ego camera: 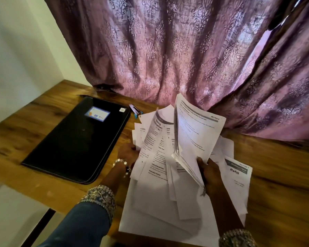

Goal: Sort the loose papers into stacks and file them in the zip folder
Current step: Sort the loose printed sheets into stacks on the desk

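- Head view: my right hand (210,172) grips a sheaf (194,138) of printed sheets, tilted up above the loose papers (161,202).
- My left hand (128,154) reaches under the left edge of the papers; its fingers are hidden, so I cannot tell how they lie.
- The papers sprawl by the worktop's (25,122) near edge.
- The black folder (78,139) lies flat and zipped at the left, a stapler (135,111) just beyond it by the curtain (168,50).
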